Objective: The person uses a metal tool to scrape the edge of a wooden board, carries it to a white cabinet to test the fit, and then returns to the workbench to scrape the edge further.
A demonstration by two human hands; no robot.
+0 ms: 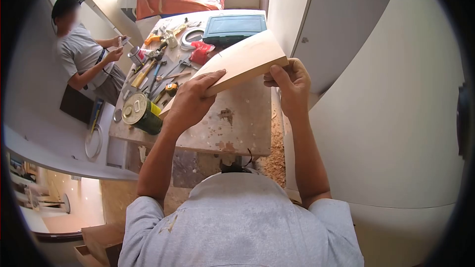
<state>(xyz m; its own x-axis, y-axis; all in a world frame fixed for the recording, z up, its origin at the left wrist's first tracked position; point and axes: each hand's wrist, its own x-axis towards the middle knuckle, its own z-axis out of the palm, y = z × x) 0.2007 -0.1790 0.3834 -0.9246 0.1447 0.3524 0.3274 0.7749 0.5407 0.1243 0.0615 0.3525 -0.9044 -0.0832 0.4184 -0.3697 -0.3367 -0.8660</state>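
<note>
A pale wooden board (245,59) is held up at a slant above the workbench (237,118), its thicker cut edge facing me. My left hand (195,96) grips the board's near edge toward the left, fingers lying over its top face; the thumb is hidden. At the right-hand corner, my right hand (291,84) pinches the board's end between thumb and curled fingers. Close to my left hand are a tape measure (171,88) and a green can with a metal lid (141,112). Behind the board sits a teal tool case (234,28).
Hammers (143,73), a red plastic bag (201,52), a roll of white tape (192,38) and a paint can (136,56) crowd the bench's left side. A person (89,52) in a cap stands left of it. Tall white panels (381,113) rise at right; wood shavings (277,153) cover the floor.
</note>
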